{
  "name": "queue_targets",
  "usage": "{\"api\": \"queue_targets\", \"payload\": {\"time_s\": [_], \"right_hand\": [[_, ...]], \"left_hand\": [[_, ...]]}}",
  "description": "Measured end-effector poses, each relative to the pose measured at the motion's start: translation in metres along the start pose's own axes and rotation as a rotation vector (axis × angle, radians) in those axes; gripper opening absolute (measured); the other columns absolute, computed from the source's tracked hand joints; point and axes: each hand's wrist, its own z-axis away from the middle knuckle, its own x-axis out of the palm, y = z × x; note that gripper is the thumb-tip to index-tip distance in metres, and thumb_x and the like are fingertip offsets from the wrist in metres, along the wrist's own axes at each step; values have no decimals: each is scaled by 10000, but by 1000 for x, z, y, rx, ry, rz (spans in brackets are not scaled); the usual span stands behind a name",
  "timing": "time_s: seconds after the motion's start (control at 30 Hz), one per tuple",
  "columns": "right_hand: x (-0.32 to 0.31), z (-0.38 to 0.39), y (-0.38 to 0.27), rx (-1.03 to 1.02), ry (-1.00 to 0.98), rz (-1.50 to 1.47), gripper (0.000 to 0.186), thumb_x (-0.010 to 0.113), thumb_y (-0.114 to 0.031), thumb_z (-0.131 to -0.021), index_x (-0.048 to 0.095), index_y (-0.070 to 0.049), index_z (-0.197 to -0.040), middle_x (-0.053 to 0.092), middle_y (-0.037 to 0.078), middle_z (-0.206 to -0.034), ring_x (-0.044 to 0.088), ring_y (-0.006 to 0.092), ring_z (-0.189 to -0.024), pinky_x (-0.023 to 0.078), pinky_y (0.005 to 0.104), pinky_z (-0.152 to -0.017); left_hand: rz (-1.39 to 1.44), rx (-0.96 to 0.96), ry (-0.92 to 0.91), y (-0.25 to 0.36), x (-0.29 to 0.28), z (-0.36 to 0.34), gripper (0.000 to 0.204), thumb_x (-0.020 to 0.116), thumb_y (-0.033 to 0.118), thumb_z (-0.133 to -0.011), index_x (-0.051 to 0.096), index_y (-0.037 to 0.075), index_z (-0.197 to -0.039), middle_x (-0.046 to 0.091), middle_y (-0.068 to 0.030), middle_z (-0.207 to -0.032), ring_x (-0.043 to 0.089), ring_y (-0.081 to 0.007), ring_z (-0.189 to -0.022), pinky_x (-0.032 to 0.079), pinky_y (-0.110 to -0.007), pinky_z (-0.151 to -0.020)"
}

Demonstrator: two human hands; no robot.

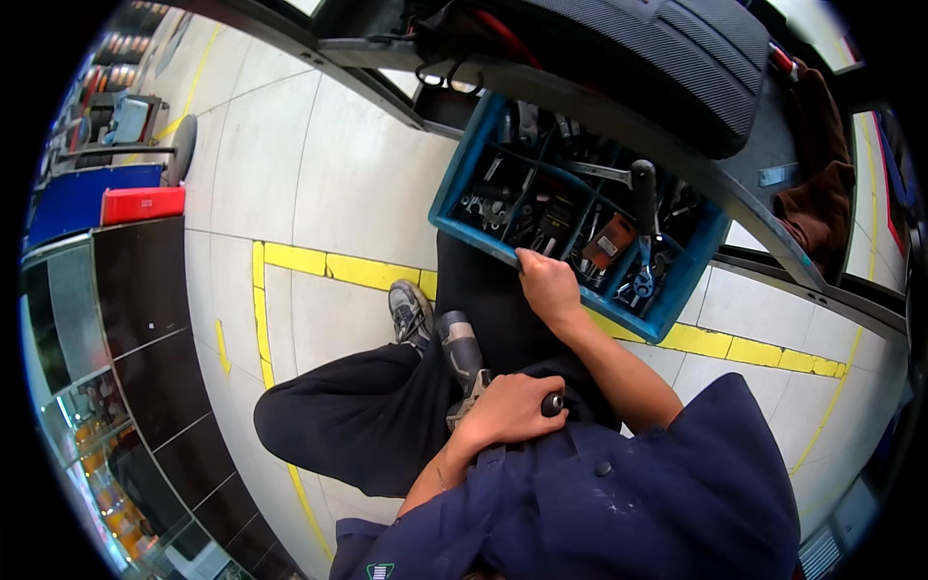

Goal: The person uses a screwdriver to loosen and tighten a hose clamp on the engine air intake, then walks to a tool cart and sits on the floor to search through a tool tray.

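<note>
Where right fingers point(528, 259) grip, blue crate rim point(474, 233)

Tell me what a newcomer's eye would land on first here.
Most likely the blue divided crate, right of top centre, crowded with tools and with the right hand on its near rim. Next, the bright yellow floor stripe crossing the pale tiles beneath it. Then the grey-and-black tool in the left hand, over the lap.
</note>
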Motion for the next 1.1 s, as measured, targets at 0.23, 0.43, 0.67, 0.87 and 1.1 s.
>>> {"api": "queue_targets", "payload": {"time_s": [0.23, 0.43, 0.67, 0.87, 1.1], "right_hand": [[-19, 4, 5, -49, -79, -155, 366, 721, -211, -891, 667, -17, -1197, 689, 185, -1174, 666, 354, -1067, 537, 395, -924], [-57, 71, 14, -66, -14, 6, 448, 638, -97, -917, 572, -18, -1353, 563, 172, -1412, 499, 345, -1350, 408, 393, -1104], [-67, 70, 31, 39, -208, -236, 443, 589, -59, -932, 559, -18, -1372, 566, 169, -1418, 446, 336, -1404, 373, 394, -1140], [-83, 36, 19, 122, -271, -139, 259, 619, -103, -929, 681, -20, -1166, 697, 177, -1145, 660, 356, -1070, 520, 393, -929], [-63, -52, 15, -209, -19, 175, 190, 680, -115, -884, 719, -59, -1061, 655, 110, -1078, 622, 286, -1031, 526, 371, -866]], "left_hand": [[-15, 8, -25, -3, 0, -10, 330, 674, 410, -842, 627, 88, -902, 671, -138, -744, 668, -368, -758, 503, -458, -658], [-8, 21, -3, -8, 5, -14, 354, 681, 422, -848, 617, 84, -930, 666, -136, -733, 669, -361, -751, 499, -461, -650], [11, 13, -27, -7, 4, -19, 367, 688, 429, -852, 600, 80, -920, 671, -133, -736, 671, -360, -749, 498, -464, -646], [11, 11, -42, -8, -2, -24, 371, 687, 431, -856, 599, 77, -925, 675, -135, -743, 670, -366, -753, 499, -461, -649], [52, 4, -40, -8, -3, -22, 381, 689, 437, -857, 595, 75, -925, 670, -139, -738, 667, -367, -748, 494, -463, -640]]}}
